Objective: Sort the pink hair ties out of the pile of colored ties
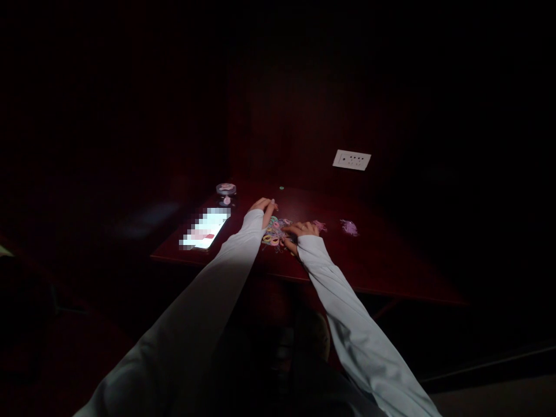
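Observation:
In the dark room a pile of small coloured elastic bands (pixel 276 231) lies on the dark red table (pixel 382 260). My left hand (pixel 263 206) rests at the pile's far left edge, fingers curled down onto the bands. My right hand (pixel 301 231) lies on the pile's right side, fingers pointing left and pressed on the bands. Whether either hand grips a band is too small to see. Both arms wear pale long sleeves.
A lit phone (pixel 205 230) lies left of the hands. A small round container (pixel 226 190) stands behind it. A purple clump of bands (pixel 349 227) and a pink one (pixel 320 225) lie to the right. A white socket plate (pixel 351 160) sits on the wall behind.

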Action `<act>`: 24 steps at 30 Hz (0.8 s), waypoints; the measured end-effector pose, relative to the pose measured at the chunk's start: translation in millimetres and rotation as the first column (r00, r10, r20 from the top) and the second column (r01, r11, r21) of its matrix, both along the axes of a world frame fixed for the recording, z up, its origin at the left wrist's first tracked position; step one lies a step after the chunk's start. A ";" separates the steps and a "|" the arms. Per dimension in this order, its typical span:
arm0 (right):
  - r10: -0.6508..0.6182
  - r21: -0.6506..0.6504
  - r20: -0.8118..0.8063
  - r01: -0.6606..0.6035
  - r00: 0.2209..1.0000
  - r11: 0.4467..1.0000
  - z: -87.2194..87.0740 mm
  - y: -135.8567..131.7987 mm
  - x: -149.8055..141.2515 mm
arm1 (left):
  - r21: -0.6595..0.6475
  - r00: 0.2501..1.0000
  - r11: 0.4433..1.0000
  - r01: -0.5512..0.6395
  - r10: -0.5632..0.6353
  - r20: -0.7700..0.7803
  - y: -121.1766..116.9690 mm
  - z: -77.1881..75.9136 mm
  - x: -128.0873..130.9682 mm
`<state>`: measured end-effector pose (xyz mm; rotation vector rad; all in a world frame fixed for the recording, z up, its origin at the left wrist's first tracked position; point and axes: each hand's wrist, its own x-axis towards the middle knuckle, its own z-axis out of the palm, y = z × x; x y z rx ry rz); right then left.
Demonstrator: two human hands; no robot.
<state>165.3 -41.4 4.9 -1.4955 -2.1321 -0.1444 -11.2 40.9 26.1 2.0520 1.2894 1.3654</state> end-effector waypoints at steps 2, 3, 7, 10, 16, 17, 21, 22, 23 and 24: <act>-0.004 -0.041 -0.039 0.003 0.999 0.999 -2.7 3.7 2.1 | 0.002 0.999 1.000 -0.019 0.019 -0.037 0.0 -0.3 -1.3; -0.007 -0.053 -0.066 0.004 0.998 0.999 -3.5 5.5 3.3 | 0.003 0.998 1.000 -0.023 0.023 -0.058 0.3 -0.7 -2.0; -0.001 -0.072 -0.173 -0.011 0.985 0.997 -2.3 9.7 6.5 | 0.011 0.994 1.000 -0.018 0.019 -0.109 0.9 -1.2 -4.7; -0.006 -0.043 -0.234 -0.004 0.972 0.999 1.4 8.7 6.9 | 0.010 0.993 0.999 -0.035 0.036 -0.114 -1.9 0.4 -4.6; -0.037 0.022 -0.329 0.047 0.944 0.999 6.7 2.6 6.9 | 0.011 0.991 0.999 -0.040 0.041 -0.124 -11.3 3.9 -2.3; -0.048 0.030 -0.348 0.062 0.936 0.998 6.5 2.3 6.9 | 0.020 0.992 0.999 -0.040 0.043 -0.122 -12.2 4.2 -2.2; -0.064 0.030 -0.409 0.083 0.910 0.996 3.6 3.5 6.0 | 0.025 0.992 0.999 -0.042 0.045 -0.115 -12.9 4.5 -2.7; -0.068 0.026 -0.422 0.087 0.904 0.996 3.0 3.5 5.6 | 0.019 0.991 0.999 -0.032 0.034 -0.130 -12.8 4.5 -2.9; -0.073 0.020 -0.431 0.090 0.899 0.996 2.6 3.3 5.0 | 0.023 0.990 0.999 -0.023 0.026 -0.137 -12.7 4.4 -3.1; -0.079 0.013 -0.437 0.094 0.896 0.995 2.7 2.7 4.5 | 0.024 0.990 0.999 -0.025 0.028 -0.139 -12.6 4.2 -3.5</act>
